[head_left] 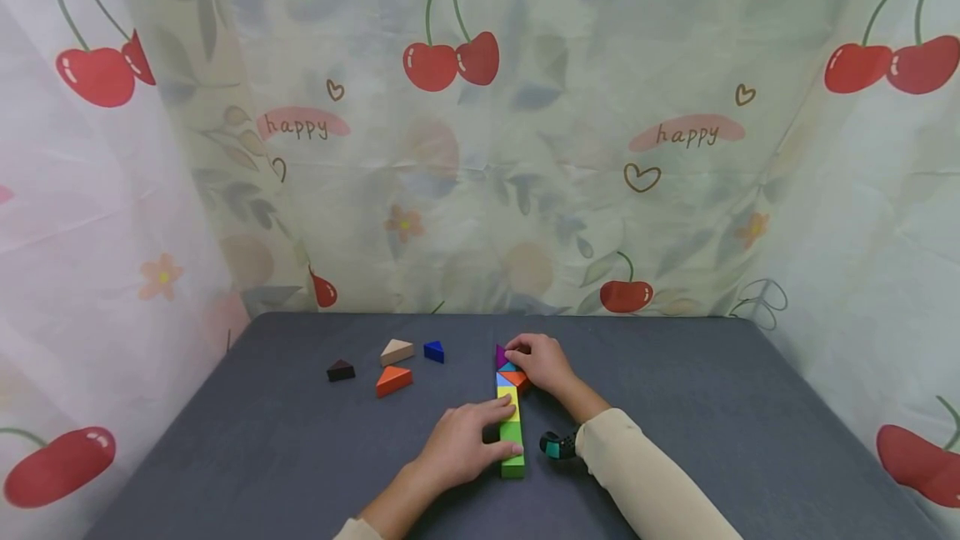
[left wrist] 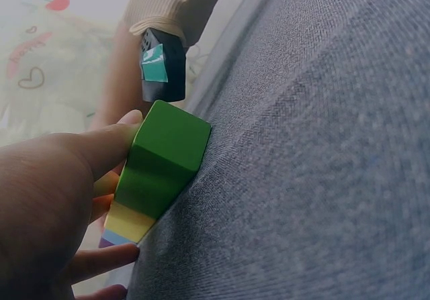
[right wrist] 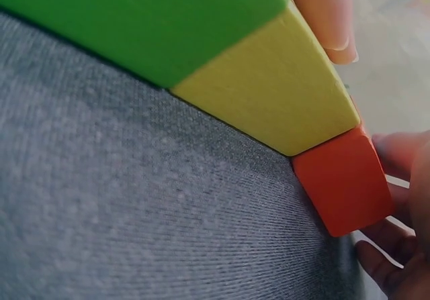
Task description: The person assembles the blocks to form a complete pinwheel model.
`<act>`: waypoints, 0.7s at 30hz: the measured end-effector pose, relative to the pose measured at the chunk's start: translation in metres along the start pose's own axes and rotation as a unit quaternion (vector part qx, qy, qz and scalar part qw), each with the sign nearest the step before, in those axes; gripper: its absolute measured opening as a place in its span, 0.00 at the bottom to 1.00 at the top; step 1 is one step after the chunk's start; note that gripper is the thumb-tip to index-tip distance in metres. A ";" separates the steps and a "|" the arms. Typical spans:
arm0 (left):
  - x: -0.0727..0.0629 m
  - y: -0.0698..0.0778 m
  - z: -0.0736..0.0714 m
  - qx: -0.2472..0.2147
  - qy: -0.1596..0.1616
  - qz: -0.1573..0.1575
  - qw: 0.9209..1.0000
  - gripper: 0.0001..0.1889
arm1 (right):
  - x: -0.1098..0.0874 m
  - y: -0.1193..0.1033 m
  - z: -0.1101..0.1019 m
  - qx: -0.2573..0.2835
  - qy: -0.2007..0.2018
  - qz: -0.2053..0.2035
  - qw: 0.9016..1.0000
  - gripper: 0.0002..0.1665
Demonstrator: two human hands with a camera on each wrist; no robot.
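Observation:
A row of coloured wooden blocks runs away from me on the table. My left hand [head_left: 465,444] rests along its near end, thumb on the green block [head_left: 512,461] and fingers reaching over the yellow block [head_left: 509,403]. At the far end, my right hand [head_left: 546,363] pinches the purple triangular block [head_left: 501,356] between thumb and fingers. Between purple and yellow lie a light blue triangle [head_left: 504,379] and an orange triangle [head_left: 515,377]. In the right wrist view, the orange block [right wrist: 346,182] touches the yellow block's end, with right-hand fingers beside it.
Left of the row lie loose blocks: black [head_left: 341,371], pale wood [head_left: 396,352], orange-red [head_left: 393,382] and dark blue [head_left: 434,351]. A black wrist camera [head_left: 557,445] with a teal patch hangs beside the row. A printed cloth [head_left: 480,215] closes off the table's back edge.

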State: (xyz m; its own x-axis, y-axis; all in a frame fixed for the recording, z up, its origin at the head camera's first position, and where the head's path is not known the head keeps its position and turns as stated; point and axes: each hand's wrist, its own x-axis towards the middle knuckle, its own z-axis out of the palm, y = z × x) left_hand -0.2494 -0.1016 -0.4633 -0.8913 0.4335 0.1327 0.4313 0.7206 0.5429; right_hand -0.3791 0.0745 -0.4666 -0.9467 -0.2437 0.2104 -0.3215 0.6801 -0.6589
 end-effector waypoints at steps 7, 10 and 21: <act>0.000 0.000 -0.001 -0.002 -0.002 0.000 1.000 0.32 | -0.001 -0.001 -0.001 0.002 -0.006 -0.003 1.000 0.07; 0.000 0.000 0.000 -0.002 -0.001 0.000 1.000 0.32 | 0.000 -0.002 -0.001 0.003 -0.003 -0.003 1.000 0.07; -0.001 0.001 -0.001 0.001 0.001 0.000 1.000 0.32 | -0.003 0.000 -0.002 -0.008 0.018 0.004 1.000 0.08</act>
State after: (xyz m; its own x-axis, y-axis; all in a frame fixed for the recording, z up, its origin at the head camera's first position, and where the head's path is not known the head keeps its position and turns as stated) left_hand -0.2479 -0.1014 -0.4623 -0.8912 0.4330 0.1349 0.4323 0.7210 0.5415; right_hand -0.3764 0.0763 -0.4661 -0.9493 -0.2139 0.2303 -0.3136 0.6937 -0.6484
